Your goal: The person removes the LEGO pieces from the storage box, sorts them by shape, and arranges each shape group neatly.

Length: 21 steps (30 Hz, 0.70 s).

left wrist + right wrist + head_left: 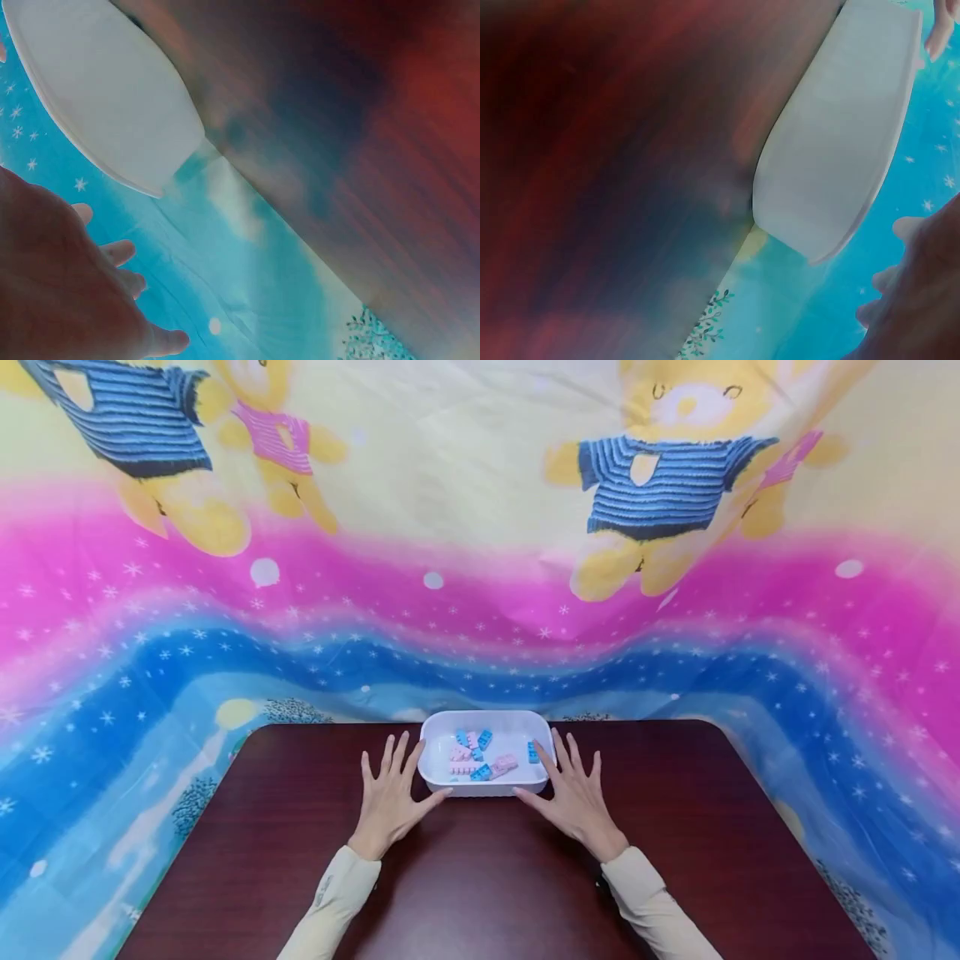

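A white plastic container (487, 790) stands at the far edge of the table, with several pink and blue building bricks in it. Most bricks, among them a pink brick (504, 764), lie loosely around its middle. One blue brick (533, 752) sits apart at the right end. My left hand (390, 802) hovers by the left end, fingers spread and thumb near the front rim. On the other side my right hand (581, 802) mirrors it, fingers spread beside the right end. Both wrist views show a gap between hand and container wall (105, 90); whether any fingertip touches the rim, I cannot tell.
The dark red-brown wooden table (480, 877) reaches toward me on both sides of the container. Behind its far edge hangs a cloth backdrop (480, 610) with bears and snowflakes, which also drapes along the table's left and right sides.
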Tool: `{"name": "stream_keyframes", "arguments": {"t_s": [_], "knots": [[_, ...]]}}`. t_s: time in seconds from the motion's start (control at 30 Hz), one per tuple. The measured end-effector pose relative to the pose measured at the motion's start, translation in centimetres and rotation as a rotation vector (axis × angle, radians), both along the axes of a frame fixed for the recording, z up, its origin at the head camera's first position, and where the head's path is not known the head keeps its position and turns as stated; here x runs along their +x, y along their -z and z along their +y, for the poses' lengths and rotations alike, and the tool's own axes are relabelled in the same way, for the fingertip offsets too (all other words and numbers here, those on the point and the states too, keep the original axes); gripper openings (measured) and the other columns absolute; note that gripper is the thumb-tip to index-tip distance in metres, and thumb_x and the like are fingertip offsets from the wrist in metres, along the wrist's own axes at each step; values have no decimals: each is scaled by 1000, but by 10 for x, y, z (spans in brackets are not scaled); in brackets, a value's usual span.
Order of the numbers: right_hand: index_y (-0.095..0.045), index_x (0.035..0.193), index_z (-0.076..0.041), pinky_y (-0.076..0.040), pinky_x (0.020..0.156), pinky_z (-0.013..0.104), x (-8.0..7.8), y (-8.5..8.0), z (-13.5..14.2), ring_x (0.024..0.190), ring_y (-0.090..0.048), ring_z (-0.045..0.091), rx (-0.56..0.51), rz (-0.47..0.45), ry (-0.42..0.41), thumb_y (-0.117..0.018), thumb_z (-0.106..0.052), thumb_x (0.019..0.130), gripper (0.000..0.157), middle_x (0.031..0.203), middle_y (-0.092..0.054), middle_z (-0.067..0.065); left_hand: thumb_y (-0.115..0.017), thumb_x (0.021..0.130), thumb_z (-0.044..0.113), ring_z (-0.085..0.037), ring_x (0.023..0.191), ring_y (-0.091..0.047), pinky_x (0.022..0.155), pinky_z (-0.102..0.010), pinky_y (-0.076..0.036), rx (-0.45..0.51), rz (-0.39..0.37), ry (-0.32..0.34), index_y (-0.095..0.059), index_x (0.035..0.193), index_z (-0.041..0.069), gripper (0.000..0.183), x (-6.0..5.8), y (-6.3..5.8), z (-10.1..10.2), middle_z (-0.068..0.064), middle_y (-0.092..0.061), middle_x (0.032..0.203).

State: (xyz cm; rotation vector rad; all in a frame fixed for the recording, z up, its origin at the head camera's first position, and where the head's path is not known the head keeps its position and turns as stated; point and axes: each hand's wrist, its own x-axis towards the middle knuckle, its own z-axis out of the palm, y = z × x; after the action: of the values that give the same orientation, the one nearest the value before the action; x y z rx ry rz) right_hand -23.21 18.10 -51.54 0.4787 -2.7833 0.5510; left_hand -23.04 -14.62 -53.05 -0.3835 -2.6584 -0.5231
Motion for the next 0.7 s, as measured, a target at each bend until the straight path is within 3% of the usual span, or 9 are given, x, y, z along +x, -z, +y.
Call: {"name": "stream_keyframes", "arguments": {"t_s": [0.17,0.33,0.53,0.7], "knots": [[-40,165,-15,-3,117,80,-16,1,-6,159,-15,48,7,-8,-31,-69,-65,91,94,174,-21,19,-70,86,66,-43,158,-22,118,-78,-10,-7,-22,19,-42,164,12,98,-16,-4,9,-20,-34,169],[-42,164,-14,-6,116,81,-31,12,-5,158,-17,49,24,5,-31,-64,-72,91,96,173,-23,21,-68,87,68,-42,159,-21,118,-78,-12,-35,-52,20,-42,164,13,98,-28,-3,16,-18,-31,171],[-40,166,-17,-3,117,80,-43,23,-6,159,-14,47,40,-25,-28,-61,-75,91,97,174,-20,19,-68,86,71,-44,158,-22,117,-79,-13,-46,-109,15,-42,164,15,100,-34,-1,19,-18,-28,172],[-39,166,-17,-3,117,80,-43,17,-8,160,-13,47,36,-58,-26,-67,-71,89,98,174,-20,19,-70,83,73,-45,157,-25,117,-79,-15,-43,-114,32,-43,164,16,102,-37,0,17,-19,-31,171]]}}
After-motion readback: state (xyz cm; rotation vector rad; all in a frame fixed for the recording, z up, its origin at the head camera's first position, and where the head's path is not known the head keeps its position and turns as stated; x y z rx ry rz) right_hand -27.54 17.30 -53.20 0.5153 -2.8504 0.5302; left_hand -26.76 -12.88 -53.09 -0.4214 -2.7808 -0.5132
